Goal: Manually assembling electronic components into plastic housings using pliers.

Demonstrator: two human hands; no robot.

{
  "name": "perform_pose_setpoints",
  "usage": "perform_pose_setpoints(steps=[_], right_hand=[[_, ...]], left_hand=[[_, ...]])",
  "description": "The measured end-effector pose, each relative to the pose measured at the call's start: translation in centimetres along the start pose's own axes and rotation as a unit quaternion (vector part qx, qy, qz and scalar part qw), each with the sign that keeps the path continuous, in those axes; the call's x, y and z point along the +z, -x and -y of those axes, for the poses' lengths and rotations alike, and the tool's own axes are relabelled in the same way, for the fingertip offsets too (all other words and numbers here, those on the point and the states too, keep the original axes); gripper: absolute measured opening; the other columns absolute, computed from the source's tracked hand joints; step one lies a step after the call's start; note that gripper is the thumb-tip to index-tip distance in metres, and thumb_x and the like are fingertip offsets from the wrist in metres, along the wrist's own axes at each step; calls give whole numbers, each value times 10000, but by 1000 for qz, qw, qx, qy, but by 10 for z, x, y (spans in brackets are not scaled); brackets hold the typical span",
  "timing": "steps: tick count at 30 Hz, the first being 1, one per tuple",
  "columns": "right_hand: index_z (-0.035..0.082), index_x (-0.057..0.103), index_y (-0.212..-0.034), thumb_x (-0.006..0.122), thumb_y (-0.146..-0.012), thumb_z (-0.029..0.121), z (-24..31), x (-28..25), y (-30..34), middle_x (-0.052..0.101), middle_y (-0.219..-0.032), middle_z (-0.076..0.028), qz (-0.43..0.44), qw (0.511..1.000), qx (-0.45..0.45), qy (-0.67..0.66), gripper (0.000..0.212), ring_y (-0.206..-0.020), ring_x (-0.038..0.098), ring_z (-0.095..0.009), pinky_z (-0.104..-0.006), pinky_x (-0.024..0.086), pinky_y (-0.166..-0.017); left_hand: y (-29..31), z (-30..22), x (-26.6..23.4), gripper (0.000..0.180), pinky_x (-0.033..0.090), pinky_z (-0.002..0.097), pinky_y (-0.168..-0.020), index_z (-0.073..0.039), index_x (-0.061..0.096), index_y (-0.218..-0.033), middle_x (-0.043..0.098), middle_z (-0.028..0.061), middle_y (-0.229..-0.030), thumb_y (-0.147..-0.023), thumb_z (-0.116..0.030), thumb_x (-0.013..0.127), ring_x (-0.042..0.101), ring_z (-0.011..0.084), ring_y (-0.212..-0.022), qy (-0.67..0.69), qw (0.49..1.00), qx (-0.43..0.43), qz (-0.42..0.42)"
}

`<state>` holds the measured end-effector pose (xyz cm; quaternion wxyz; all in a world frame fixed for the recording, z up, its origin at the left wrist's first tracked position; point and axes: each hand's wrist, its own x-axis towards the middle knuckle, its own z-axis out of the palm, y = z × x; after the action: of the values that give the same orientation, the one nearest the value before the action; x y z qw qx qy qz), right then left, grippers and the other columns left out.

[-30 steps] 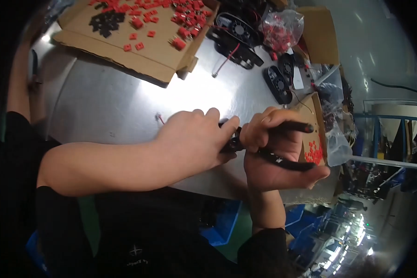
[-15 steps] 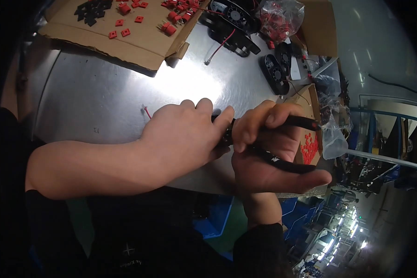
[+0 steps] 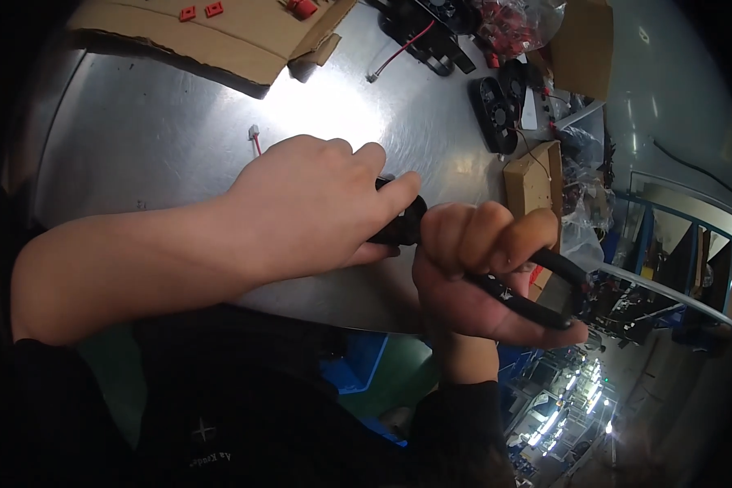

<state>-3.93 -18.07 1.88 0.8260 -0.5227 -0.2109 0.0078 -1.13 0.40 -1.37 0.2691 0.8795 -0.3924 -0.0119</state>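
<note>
My left hand [image 3: 305, 199], palm down over the metal table, is closed on a black fan housing [image 3: 408, 225]; most of it is hidden under the fingers. A red wire with a white connector [image 3: 254, 132] comes out from beneath that hand. Right beside it, my right hand [image 3: 484, 248] is wrapped round a pair of pliers with black handles [image 3: 522, 304]. The two handles stand apart toward the right. Where the jaws meet the housing is covered by my fingers, so I cannot tell what they grip.
Flattened cardboard [image 3: 220, 49] with small red pieces lies at the far left. Further black fans [image 3: 494, 116], one with a red wire, sit at the back right. Near them are a clear bag of red parts [image 3: 516, 28] and an open cardboard box [image 3: 533, 179]. Blue bins [image 3: 358, 362] stand below the table edge.
The fingers of my right hand have curled further round the plier handles, which now look closer together. Both hands still hold the same things. The view has shifted, with the table's contents sitting higher.
</note>
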Motion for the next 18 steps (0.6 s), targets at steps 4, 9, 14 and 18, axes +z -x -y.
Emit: perform_pose_setpoints(steps=[4, 9, 14, 18], right_hand=[[165, 424, -824, 603, -783, 872, 1, -7, -6, 348, -562, 27, 20, 1000, 6, -5, 731, -423, 278, -104, -283, 244, -440], [168, 419, -812, 559, -830, 858, 0, -21, -11, 359, -546, 29, 97, 994, 40, -39, 704, -401, 307, -96, -277, 246, -409], [156, 420, -864, 619, -816, 831, 6, -4, -1, 412, -635, 19, 47, 999, 18, 4, 706, -474, 370, -100, -274, 289, -452], [140, 426, -910, 685, -800, 795, 5, -2, 8, 446, -716, 10, 2, 998, -45, 44, 713, -533, 405, -107, -279, 310, -480]], left_hand=[[-5, 7, -2, 529, 566, 415, -682, -90, 608, -1225, 659, 135, -962, -872, -457, 749, 713, 298, -810, 16, 999, 30, 30], [-7, 6, -1, 539, 563, 427, -675, -102, 609, -1251, 660, 137, -964, -878, -466, 742, 712, 301, -800, 23, 997, 60, 39], [-9, 3, -1, 536, 564, 424, -675, -91, 607, -1256, 658, 141, -953, -879, -447, 742, 710, 298, -804, 32, 998, 48, 31], [-5, -9, -4, 601, 534, 424, -662, -154, 587, -1358, 590, 92, -912, -844, -397, 779, 654, 270, -821, 32, 997, -8, 71]])
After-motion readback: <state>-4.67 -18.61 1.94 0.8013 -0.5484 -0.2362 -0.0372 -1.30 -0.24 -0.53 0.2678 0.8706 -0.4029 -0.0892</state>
